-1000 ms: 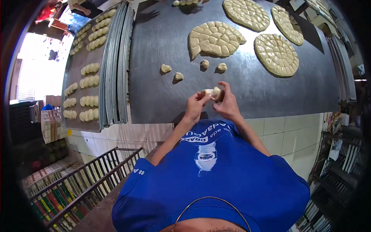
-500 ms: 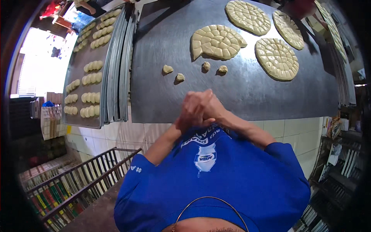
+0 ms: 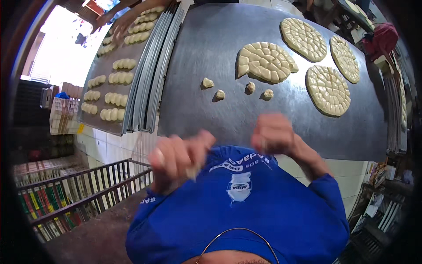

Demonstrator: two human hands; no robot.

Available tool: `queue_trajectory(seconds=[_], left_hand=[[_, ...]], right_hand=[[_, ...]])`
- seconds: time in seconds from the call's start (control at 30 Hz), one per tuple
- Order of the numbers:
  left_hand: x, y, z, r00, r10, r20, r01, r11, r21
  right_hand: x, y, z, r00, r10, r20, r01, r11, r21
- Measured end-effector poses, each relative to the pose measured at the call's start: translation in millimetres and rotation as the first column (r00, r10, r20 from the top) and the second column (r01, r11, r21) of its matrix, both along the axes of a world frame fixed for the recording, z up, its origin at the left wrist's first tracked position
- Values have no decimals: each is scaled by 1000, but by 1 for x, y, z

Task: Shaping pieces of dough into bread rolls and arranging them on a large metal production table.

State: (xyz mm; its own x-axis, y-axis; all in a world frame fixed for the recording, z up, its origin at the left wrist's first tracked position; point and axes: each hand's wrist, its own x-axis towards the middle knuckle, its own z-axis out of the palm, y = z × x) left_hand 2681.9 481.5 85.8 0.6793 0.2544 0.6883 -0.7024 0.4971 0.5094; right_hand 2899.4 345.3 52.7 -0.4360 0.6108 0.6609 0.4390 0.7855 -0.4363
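My left hand is raised at the near edge of the metal table, in front of my shirt, its fingers curled and blurred. A small pale bit shows below those fingers, too smeared to name. My right hand is closed like a fist over the table's front edge, apart from the left; what it holds, if anything, is hidden. Beyond the hands lie small dough lumps. Behind them sits a scored dough slab with an uneven edge, divided into many pieces. Neither hand touches these.
More scored dough rounds lie on the right of the table. At left, a tray holds rows of dough balls; another person's hands reach over its far end. A person in red stands far right. A dark metal rack is at lower left.
My hands were clasped together over the table's near edge; now they are apart, the left moved left and nearer me, the right moved right. The view has shifted, and a co-worker's hands appear at the tray.
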Motion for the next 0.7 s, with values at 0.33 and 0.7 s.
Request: queue_trajectory(seconds=[0.33,0.7], left_hand=[[25,-12,-129,545,169,-821,-644,712,-281],[41,-28,-75,394,133,-909,-265,964,26]], right_hand=[[-49,15,-147,617,-787,-3,603,475,-641],[-33,-9,-35,725,-630,-277,369,695,-617]])
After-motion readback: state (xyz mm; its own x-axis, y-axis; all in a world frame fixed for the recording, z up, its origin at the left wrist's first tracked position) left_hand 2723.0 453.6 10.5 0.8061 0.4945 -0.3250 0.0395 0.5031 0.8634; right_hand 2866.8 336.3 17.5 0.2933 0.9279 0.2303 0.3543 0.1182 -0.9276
